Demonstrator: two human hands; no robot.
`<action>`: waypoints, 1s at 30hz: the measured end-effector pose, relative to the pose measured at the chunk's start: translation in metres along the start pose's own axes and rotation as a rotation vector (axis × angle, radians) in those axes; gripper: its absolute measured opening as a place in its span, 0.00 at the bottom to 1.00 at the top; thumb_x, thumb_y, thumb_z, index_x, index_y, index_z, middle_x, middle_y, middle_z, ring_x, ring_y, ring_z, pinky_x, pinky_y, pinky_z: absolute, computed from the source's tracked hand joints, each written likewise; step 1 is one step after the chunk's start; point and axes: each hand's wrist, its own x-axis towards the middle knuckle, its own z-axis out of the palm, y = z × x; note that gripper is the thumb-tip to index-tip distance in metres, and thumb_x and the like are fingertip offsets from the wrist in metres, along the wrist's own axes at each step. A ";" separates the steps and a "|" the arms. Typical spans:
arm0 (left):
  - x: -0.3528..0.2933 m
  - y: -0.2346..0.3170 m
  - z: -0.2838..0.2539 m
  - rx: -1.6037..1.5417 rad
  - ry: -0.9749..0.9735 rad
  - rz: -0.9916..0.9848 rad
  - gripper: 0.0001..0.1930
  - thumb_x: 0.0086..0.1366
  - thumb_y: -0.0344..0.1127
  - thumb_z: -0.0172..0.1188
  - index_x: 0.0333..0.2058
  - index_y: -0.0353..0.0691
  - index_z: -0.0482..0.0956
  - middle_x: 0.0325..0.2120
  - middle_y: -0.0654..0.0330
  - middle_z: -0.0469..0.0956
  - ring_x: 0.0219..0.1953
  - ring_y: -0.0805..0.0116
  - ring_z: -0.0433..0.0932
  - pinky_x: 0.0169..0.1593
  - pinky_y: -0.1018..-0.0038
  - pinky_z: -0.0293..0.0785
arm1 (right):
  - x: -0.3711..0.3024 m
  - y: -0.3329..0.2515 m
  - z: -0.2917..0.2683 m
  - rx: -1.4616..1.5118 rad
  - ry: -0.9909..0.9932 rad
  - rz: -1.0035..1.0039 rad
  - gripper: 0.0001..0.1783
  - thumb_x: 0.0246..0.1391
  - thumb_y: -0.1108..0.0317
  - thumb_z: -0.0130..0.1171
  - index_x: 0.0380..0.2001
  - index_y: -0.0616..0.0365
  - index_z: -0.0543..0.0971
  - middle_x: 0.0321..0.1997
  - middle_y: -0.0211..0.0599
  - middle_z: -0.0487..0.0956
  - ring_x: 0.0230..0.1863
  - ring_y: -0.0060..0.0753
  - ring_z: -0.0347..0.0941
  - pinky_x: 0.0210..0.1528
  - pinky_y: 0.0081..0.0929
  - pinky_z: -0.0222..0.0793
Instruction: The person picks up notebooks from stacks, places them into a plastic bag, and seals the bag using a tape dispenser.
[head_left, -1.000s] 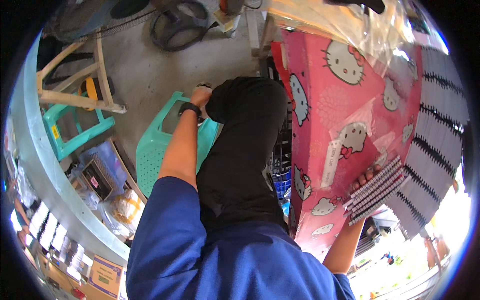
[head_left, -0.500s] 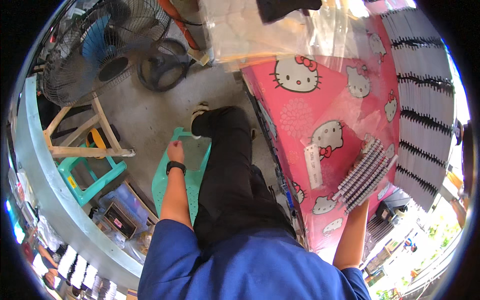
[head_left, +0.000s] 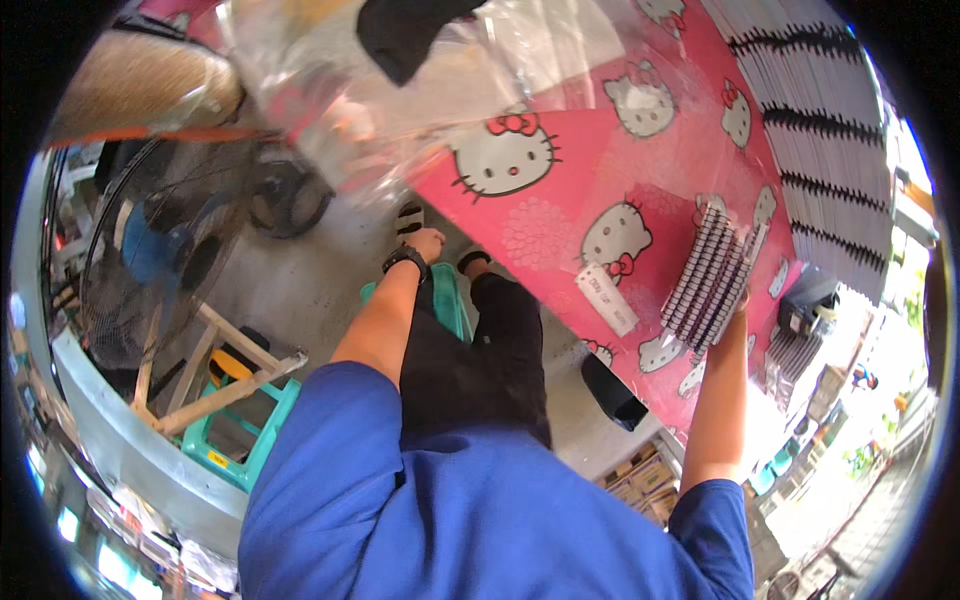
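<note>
My right hand (head_left: 742, 302) grips a bundle of wire-bound booklets (head_left: 705, 278) over the right part of a pink table covering (head_left: 545, 235). The bundle's rows of black-and-white binding loops face up and hide most of the fingers. My left hand (head_left: 428, 242), with a dark watch at the wrist, hangs left of the table, above the green plastic stool (head_left: 450, 305). Its fingers are curled in and nothing shows in them. A small white printed slip (head_left: 606, 298) lies on the covering, left of the bundle.
Tall stacks of bound white booklets (head_left: 835, 160) line the table's right side. Clear plastic sheets (head_left: 310, 60) and a black cloth-like item (head_left: 405, 35) lie at the far end. On the left stand a caged fan (head_left: 160, 250), a wooden frame (head_left: 235, 385) and another green stool (head_left: 260, 440).
My view and body have turned and moved closer to the table. The left hand has swung forward and right. The right hand still holds the booklets, now more upright in the view.
</note>
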 end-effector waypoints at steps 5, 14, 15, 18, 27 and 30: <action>0.031 0.042 0.068 0.216 -0.050 0.058 0.15 0.59 0.40 0.48 0.41 0.43 0.78 0.41 0.52 0.77 0.44 0.55 0.74 0.48 0.62 0.69 | -0.008 0.000 -0.009 0.020 0.037 -0.061 0.25 0.42 0.64 0.55 0.46 0.62 0.70 0.36 0.41 0.75 0.35 0.39 0.74 0.40 0.36 0.71; -0.065 0.133 0.119 0.088 -0.285 0.227 0.17 0.60 0.43 0.49 0.43 0.41 0.76 0.40 0.51 0.76 0.42 0.55 0.75 0.46 0.62 0.69 | -0.003 -0.006 -0.024 0.079 0.031 -0.141 0.27 0.38 0.66 0.58 0.45 0.63 0.71 0.37 0.41 0.76 0.35 0.39 0.75 0.40 0.36 0.72; -0.059 0.127 0.111 0.097 -0.275 0.202 0.17 0.60 0.43 0.49 0.43 0.41 0.76 0.40 0.50 0.76 0.42 0.55 0.75 0.46 0.62 0.69 | -0.002 -0.004 -0.024 0.086 0.030 -0.139 0.27 0.37 0.66 0.59 0.45 0.63 0.71 0.37 0.41 0.76 0.35 0.40 0.75 0.40 0.36 0.72; -0.041 0.098 0.095 0.153 -0.236 0.155 0.18 0.60 0.44 0.50 0.43 0.40 0.75 0.40 0.50 0.76 0.42 0.55 0.75 0.45 0.62 0.69 | 0.000 -0.006 -0.029 0.085 0.022 -0.162 0.28 0.36 0.67 0.60 0.45 0.64 0.71 0.37 0.41 0.77 0.35 0.40 0.75 0.41 0.36 0.72; -0.039 0.040 0.037 0.188 -0.246 0.240 0.20 0.60 0.47 0.51 0.44 0.39 0.74 0.40 0.49 0.76 0.40 0.55 0.75 0.44 0.62 0.70 | 0.005 -0.009 -0.030 0.080 0.069 -0.174 0.31 0.31 0.68 0.63 0.45 0.65 0.71 0.37 0.42 0.78 0.35 0.40 0.76 0.41 0.36 0.73; -0.072 0.041 -0.002 0.189 -0.238 0.534 0.21 0.61 0.47 0.51 0.45 0.38 0.73 0.40 0.49 0.76 0.39 0.55 0.75 0.43 0.62 0.70 | 0.003 -0.008 -0.026 0.061 0.081 -0.195 0.31 0.29 0.69 0.64 0.44 0.66 0.71 0.37 0.42 0.78 0.35 0.40 0.77 0.41 0.36 0.74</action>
